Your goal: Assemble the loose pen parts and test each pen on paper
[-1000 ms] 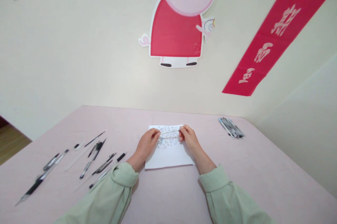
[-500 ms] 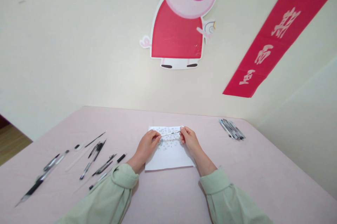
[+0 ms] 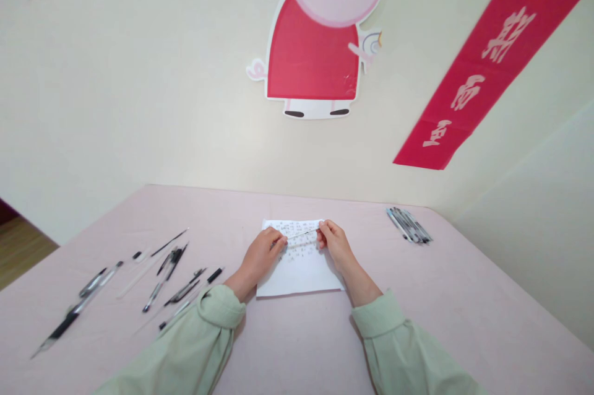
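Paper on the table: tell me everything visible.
The paper is white, flat and roughly rectangular, lying on the pink table. Rows of dark marks, too small to read, cover its far part; the near part is blank. The left hand and right hand partly hide its sides, holding a thin stick over it. Whether they touch it is unclear.

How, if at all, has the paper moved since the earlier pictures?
No: the paper shows no visible shift against the far edge of the table.
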